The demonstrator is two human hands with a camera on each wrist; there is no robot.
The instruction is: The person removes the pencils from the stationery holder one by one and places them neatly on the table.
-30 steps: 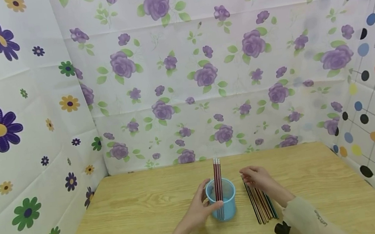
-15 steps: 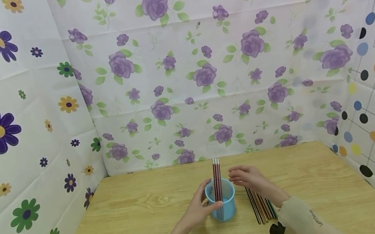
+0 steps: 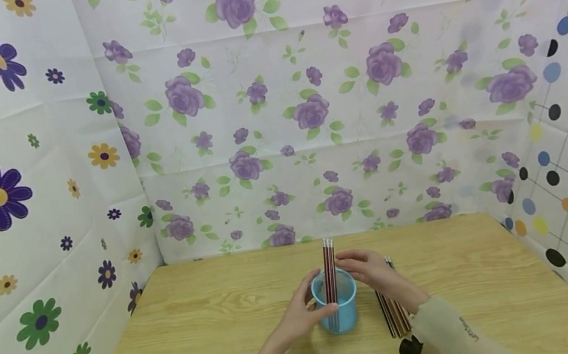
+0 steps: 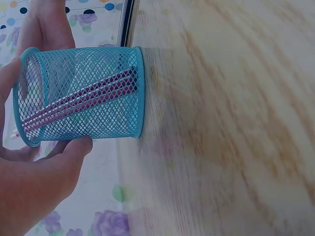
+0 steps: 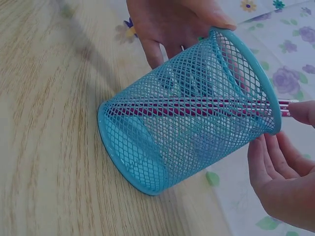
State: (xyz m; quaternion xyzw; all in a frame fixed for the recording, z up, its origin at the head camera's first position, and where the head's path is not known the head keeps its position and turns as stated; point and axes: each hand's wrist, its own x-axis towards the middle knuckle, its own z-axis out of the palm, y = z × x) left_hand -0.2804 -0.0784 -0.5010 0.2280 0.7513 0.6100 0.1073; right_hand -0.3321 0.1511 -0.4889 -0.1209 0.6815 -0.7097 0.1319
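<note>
A light blue mesh pencil cup (image 3: 345, 318) stands upright on the table. Several maroon, white-striped pencils (image 3: 328, 274) lean inside it, their pale ends above the rim. My left hand (image 3: 299, 321) grips the cup from the left, thumb across its near side and fingers around the far side. At the cup's right rim is my right hand (image 3: 372, 271), fingers loosely bent, fingertips close beside the pencil tops. In the right wrist view, one of its digits (image 5: 302, 111) overlaps the upper pencils. More pencils (image 3: 392, 313) lie to the cup's right, partly hidden under the right hand and forearm.
The wooden table (image 3: 216, 309) has its back edge against a flower-printed cloth (image 3: 273, 105). Patterned cloths also hang on the left and right sides. A small black object (image 3: 411, 348) shows beside the right sleeve (image 3: 444, 327).
My right hand has moved left from above the loose pencils to the cup's rim, beside the upright pencils. The left hand and the cup have stayed in place.
</note>
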